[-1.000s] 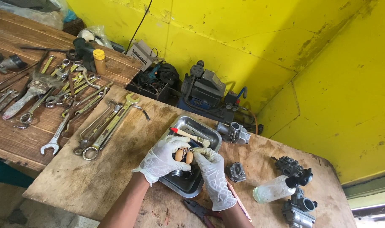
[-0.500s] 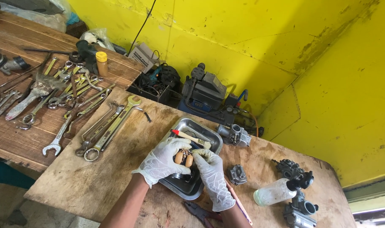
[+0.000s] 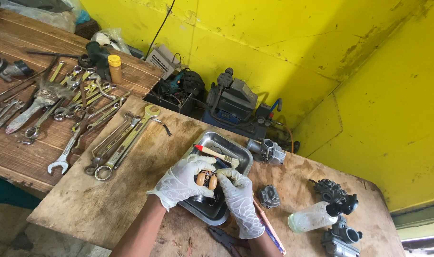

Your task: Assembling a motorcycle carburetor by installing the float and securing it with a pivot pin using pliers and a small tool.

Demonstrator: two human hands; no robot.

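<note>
Resting between both gloved grips: float.

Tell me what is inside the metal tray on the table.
Inside the metal tray lies a paintbrush with a red-tipped handle. The left hand and right hand, both gloved, hold a part with tan floats over it. The hands cover the tray bottom beneath.

White disposable gloves cover left hand and right hand; forearms unsleeved.
</note>
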